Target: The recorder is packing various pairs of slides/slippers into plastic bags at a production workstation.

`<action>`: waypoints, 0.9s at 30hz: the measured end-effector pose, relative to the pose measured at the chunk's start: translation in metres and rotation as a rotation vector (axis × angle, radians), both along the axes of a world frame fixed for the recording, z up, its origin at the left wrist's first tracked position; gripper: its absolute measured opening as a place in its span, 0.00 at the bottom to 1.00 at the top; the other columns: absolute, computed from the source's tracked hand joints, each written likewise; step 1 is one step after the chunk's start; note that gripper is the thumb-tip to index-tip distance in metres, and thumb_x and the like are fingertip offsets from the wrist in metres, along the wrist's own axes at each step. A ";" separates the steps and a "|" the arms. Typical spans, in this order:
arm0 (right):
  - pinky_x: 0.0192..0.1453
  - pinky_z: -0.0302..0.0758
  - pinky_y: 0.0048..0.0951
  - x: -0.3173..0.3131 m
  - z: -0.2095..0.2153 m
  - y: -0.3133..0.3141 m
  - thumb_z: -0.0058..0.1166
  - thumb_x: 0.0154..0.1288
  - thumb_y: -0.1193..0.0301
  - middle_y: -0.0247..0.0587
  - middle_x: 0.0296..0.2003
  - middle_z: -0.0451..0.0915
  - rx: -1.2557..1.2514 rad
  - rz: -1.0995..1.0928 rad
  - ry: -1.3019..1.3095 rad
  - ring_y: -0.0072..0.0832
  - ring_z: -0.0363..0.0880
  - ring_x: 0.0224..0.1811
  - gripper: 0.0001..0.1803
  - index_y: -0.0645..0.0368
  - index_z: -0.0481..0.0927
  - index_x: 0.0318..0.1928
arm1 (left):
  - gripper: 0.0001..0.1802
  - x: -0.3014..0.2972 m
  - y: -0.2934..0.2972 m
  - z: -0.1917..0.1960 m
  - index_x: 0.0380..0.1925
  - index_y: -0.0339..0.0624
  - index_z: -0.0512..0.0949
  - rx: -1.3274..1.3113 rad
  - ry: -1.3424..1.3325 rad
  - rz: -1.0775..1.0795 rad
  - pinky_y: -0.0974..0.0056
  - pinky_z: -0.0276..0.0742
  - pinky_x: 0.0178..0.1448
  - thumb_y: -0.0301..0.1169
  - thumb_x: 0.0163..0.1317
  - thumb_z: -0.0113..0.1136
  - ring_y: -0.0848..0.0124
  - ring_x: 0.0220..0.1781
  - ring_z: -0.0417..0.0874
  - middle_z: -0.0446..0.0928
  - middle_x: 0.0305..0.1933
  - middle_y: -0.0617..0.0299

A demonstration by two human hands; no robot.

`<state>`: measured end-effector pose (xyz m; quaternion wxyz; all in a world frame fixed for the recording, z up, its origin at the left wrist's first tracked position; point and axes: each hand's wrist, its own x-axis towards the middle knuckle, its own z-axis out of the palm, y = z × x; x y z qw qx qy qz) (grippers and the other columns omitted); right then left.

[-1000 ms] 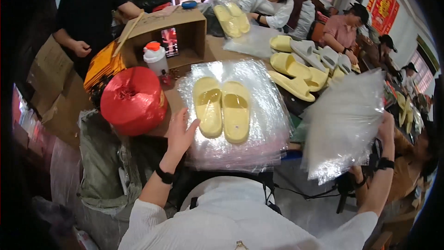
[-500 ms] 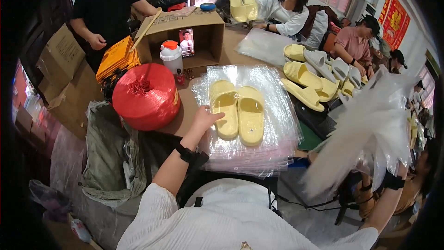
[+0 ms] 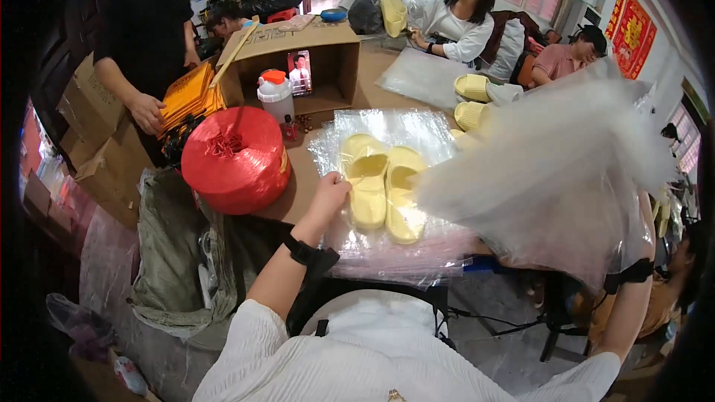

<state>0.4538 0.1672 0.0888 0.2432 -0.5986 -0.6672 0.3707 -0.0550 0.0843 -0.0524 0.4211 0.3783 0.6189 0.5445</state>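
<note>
A pair of yellow slippers lies side by side on a stack of clear plastic bags in front of me. Beside the left slipper's outer edge is my left hand, its fingers drawn together; what they pinch, if anything, is too small to make out. Off to the right, my right hand is raised, largely covered by a blurred bunch of clear plastic bags that it grips. These bags spread leftward over the right slipper's edge and hide part of the slipper pile behind.
Left of the stack sits a big red roll of plastic twine. Behind it stand a white bottle, a small red bottle and an open carton with a phone. Co-workers sit or stand around the table.
My right hand's bunch of bags has swung left and up, over the slippers' right side. My left index finger has come off the left slipper to its edge. The pair shifted slightly nearer.
</note>
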 end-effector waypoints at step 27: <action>0.46 0.78 0.29 -0.172 -0.041 0.041 0.63 0.61 0.68 0.38 0.38 0.84 -0.560 0.038 0.387 0.28 0.82 0.38 0.17 0.61 0.83 0.49 | 0.25 -0.039 -0.159 -0.009 0.56 0.29 0.72 0.156 -0.510 0.066 0.63 0.79 0.54 0.19 0.55 0.48 0.65 0.48 0.83 0.79 0.51 0.54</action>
